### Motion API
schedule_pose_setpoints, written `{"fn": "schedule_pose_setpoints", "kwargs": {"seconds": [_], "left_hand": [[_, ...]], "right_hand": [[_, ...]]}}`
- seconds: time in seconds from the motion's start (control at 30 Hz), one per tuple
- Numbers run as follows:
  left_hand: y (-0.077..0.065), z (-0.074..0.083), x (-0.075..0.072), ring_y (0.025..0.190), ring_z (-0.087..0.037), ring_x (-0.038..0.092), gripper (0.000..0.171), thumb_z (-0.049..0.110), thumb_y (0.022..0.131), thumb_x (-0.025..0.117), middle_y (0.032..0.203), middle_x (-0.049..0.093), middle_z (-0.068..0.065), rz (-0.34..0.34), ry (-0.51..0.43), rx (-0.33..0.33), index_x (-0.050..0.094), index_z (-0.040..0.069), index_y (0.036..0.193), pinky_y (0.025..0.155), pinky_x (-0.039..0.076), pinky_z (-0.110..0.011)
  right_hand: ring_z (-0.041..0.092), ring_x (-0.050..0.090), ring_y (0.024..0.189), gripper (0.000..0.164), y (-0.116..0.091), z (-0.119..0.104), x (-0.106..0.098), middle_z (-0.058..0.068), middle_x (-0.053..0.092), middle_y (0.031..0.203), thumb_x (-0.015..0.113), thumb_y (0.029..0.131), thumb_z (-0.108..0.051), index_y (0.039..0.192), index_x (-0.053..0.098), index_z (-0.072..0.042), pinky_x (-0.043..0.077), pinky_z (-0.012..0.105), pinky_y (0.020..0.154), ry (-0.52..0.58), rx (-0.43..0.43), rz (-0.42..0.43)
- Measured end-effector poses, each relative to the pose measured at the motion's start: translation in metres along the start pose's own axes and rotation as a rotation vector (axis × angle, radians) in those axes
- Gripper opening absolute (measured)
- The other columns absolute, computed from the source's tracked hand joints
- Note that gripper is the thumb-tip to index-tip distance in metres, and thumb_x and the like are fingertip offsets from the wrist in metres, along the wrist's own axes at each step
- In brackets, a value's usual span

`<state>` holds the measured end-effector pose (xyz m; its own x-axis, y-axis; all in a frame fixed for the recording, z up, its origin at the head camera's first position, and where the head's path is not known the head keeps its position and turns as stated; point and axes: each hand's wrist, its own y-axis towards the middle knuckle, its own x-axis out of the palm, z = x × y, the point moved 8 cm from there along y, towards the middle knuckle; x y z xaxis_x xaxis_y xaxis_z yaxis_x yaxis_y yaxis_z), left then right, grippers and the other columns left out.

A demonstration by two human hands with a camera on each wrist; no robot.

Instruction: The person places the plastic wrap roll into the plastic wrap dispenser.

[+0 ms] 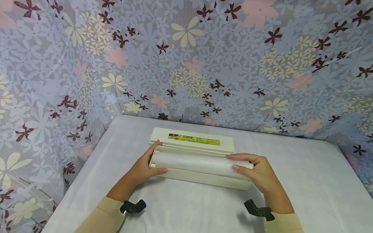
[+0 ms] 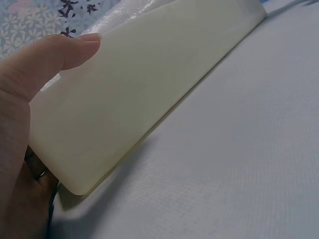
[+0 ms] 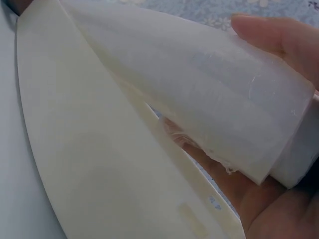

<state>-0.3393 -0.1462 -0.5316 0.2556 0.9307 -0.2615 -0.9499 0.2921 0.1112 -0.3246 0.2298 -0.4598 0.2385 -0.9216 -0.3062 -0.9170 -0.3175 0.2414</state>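
Observation:
A roll of cling film (image 1: 194, 163) lies lengthwise in a long cream box (image 1: 200, 178). My left hand (image 1: 145, 168) grips the box's left end, thumb over the front wall (image 2: 139, 84) and fingers round the back. At the other end, my right hand (image 1: 260, 172) holds the roll between thumb and fingers. In the right wrist view the roll (image 3: 199, 74) is tilted, its right end raised above the box rim. Loose film edges show under it. Behind the box is its cream lid (image 1: 194, 135) with a green and yellow label.
The box stands on a table with a white cloth (image 1: 188, 217). Flower-patterned fabric (image 1: 186, 62) hangs behind the table and along its left side. Black wrist mounts (image 1: 259, 210) sit at both sleeve cuffs.

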Motion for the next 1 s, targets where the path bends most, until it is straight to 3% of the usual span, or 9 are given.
{"fn": "schedule_pose_setpoints", "kwargs": {"seconds": [0.33,0.73,1.0], "left_hand": [[0.000,0.001,-0.001,0.132,-0.032,0.052,0.113,0.018,0.086,0.091,0.165,0.036,-0.009,0.011,0.009,0.004,0.017,0.018,0.171,0.104,0.047,-0.050],[-0.001,0.001,0.001,0.130,-0.033,0.053,0.112,0.017,0.086,0.091,0.164,0.035,-0.013,-0.002,-0.012,-0.006,0.018,0.019,0.171,0.101,0.050,-0.044],[-0.001,0.003,0.001,0.131,-0.032,0.053,0.113,0.018,0.086,0.091,0.166,0.034,-0.011,0.006,0.001,-0.004,0.017,0.017,0.171,0.101,0.050,-0.045]], "right_hand": [[0.015,0.058,0.130,0.032,0.004,-0.001,0.002,0.009,0.071,0.132,0.081,0.095,-0.009,0.127,0.078,-0.006,0.050,0.026,0.096,-0.030,-0.028,-0.058],[0.013,0.058,0.129,0.035,0.006,0.004,-0.002,0.009,0.070,0.133,0.082,0.094,-0.007,0.128,0.077,-0.007,0.056,0.030,0.089,-0.032,-0.025,-0.108],[0.021,0.061,0.126,0.036,0.013,-0.002,-0.002,0.007,0.069,0.135,0.083,0.093,-0.007,0.128,0.078,-0.011,0.058,0.036,0.087,-0.043,-0.050,-0.187]]}}
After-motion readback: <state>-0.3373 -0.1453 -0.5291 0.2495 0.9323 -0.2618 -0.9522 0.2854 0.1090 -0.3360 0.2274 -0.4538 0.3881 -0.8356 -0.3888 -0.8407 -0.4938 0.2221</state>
